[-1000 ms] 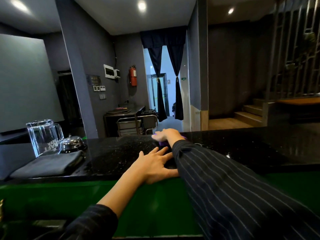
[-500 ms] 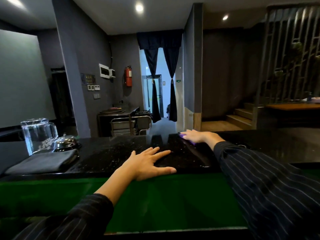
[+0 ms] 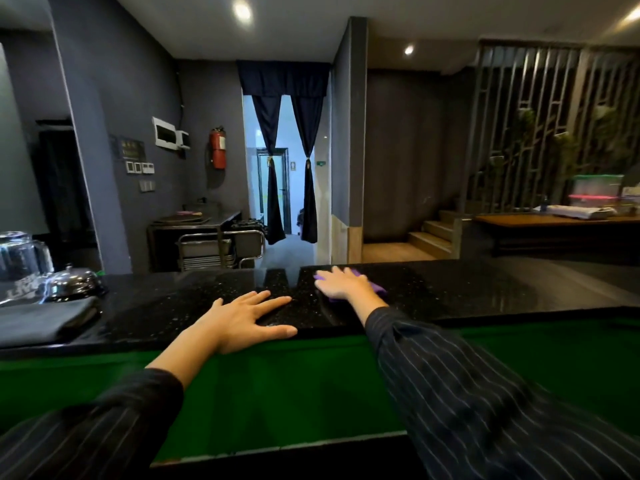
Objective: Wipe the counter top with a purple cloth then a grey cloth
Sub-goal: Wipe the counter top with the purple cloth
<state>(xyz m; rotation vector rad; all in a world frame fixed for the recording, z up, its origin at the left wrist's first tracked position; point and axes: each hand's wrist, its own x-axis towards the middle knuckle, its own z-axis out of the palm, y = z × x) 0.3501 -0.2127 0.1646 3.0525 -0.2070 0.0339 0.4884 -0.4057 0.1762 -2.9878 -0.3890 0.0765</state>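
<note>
The black speckled counter top [image 3: 467, 289] runs across the middle of the view. My right hand [image 3: 341, 282] lies flat on the purple cloth [image 3: 375, 286] near the counter's far edge; only the cloth's edges show around my palm. My left hand [image 3: 247, 318] rests flat on the counter's near edge, fingers spread, holding nothing. A folded grey cloth [image 3: 41, 322] lies on the counter at the far left, away from both hands.
A glass jug [image 3: 19, 263] and a chrome call bell [image 3: 72, 284] stand behind the grey cloth at the left. A green panel [image 3: 311, 386] sits below the counter's near edge. Beyond are a metal trolley [image 3: 221, 249], stairs and a wooden table.
My right hand has slid the purple cloth rightward along the far side of the counter. My left hand stays planted on the near edge. The view has shifted to the right.
</note>
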